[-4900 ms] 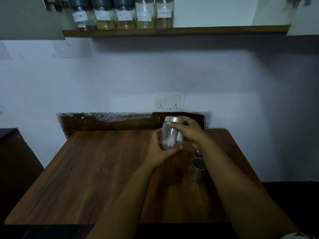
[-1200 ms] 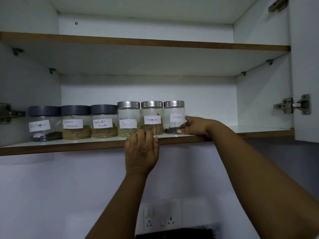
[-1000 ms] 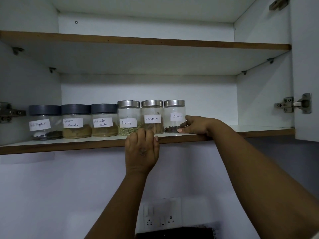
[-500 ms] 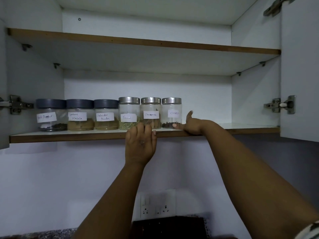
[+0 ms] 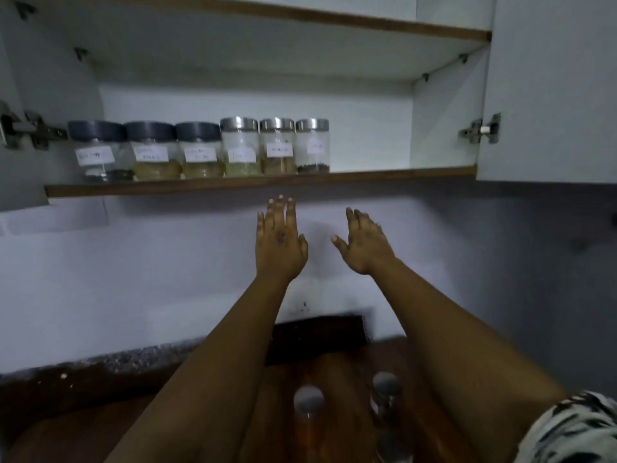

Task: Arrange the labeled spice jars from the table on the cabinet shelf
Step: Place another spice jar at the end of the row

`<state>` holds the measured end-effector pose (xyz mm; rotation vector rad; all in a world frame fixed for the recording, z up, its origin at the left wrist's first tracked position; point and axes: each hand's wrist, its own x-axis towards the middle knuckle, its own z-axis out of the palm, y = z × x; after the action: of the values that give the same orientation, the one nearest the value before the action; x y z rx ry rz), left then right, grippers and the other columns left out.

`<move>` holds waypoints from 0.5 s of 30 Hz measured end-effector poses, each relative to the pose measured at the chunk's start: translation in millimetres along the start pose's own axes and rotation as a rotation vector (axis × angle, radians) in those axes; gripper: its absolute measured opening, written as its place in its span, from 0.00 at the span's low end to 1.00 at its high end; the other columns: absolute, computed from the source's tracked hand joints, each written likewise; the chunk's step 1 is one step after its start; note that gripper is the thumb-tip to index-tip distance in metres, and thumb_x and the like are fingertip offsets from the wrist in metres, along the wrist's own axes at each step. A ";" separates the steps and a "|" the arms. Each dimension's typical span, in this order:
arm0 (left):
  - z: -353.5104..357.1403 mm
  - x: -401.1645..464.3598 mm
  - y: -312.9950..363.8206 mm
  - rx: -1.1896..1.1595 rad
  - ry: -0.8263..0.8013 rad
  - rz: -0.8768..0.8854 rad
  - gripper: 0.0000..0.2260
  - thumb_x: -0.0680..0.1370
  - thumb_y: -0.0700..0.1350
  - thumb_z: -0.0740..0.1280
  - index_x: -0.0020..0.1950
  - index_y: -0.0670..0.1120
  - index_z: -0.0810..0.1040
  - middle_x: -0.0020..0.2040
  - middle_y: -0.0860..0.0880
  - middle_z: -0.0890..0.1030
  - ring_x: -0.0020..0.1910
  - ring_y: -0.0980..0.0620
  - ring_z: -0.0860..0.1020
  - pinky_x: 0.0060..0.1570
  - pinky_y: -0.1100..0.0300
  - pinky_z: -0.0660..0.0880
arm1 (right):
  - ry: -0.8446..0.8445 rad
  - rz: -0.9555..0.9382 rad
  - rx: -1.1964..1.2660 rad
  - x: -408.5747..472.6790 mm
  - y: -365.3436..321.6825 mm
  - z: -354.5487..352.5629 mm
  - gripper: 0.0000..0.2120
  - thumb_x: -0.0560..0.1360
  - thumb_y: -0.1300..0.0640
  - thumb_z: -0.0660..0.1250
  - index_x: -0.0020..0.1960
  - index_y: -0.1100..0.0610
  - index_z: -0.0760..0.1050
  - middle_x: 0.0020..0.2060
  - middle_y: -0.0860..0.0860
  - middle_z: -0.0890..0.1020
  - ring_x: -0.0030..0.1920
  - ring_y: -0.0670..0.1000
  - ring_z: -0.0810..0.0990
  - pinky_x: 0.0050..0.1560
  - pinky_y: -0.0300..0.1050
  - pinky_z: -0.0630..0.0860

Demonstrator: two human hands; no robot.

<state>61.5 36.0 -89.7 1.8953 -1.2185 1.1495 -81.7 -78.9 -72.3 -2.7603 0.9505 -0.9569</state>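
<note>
Several labeled spice jars stand in a row on the cabinet shelf (image 5: pixel 400 173): three with dark lids at the left (image 5: pixel 150 150) and three with silver lids, the rightmost holding dark cloves (image 5: pixel 313 145). My left hand (image 5: pixel 278 242) and my right hand (image 5: pixel 362 243) hang below the shelf, both empty with fingers spread. Two silver-lidded jars remain on the wooden table below, one (image 5: pixel 309 401) between my forearms and one (image 5: pixel 385 385) partly behind my right arm.
The right half of the shelf holds nothing. Open cabinet doors flank it, the right door (image 5: pixel 551 88) with a hinge (image 5: pixel 480 130). An upper shelf (image 5: pixel 334 20) sits above. A dark backsplash strip (image 5: pixel 317 339) runs along the wall behind the table.
Both hands have left the shelf and dropped below it, open. The view has tilted down, so the table and its two jars show again.
</note>
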 end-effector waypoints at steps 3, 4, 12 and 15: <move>8.6 -59.7 18.1 -0.090 -0.129 -0.044 0.31 0.75 0.46 0.67 0.75 0.38 0.62 0.73 0.36 0.66 0.74 0.36 0.63 0.74 0.43 0.53 | -0.086 0.122 0.051 -61.7 22.0 45.9 0.36 0.81 0.40 0.52 0.80 0.57 0.44 0.79 0.56 0.49 0.78 0.57 0.47 0.77 0.54 0.47; 12.8 -83.7 24.7 -0.125 -0.170 -0.064 0.30 0.75 0.46 0.66 0.75 0.38 0.63 0.72 0.36 0.68 0.73 0.36 0.64 0.74 0.42 0.55 | -0.122 0.168 0.076 -83.3 31.7 61.0 0.36 0.80 0.39 0.52 0.80 0.57 0.44 0.79 0.57 0.50 0.78 0.57 0.48 0.77 0.54 0.47; 39.5 -263.4 71.6 -0.258 -0.599 -0.255 0.31 0.75 0.49 0.66 0.75 0.39 0.62 0.71 0.38 0.67 0.70 0.39 0.66 0.71 0.45 0.64 | -0.411 0.428 0.129 -232.7 91.7 147.9 0.45 0.72 0.36 0.66 0.79 0.55 0.51 0.76 0.57 0.58 0.75 0.59 0.58 0.74 0.54 0.59; 37.2 -294.6 83.9 -0.276 -0.601 -0.222 0.28 0.74 0.50 0.68 0.70 0.36 0.69 0.65 0.36 0.74 0.64 0.38 0.74 0.61 0.48 0.73 | -0.525 0.451 0.151 -263.7 104.5 175.3 0.53 0.59 0.29 0.70 0.76 0.50 0.55 0.72 0.54 0.65 0.70 0.57 0.67 0.68 0.56 0.69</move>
<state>-62.4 88.4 -367.4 2.1546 -1.3365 0.2716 -197.9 -33.9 -381.6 -2.3212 1.2444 -0.2077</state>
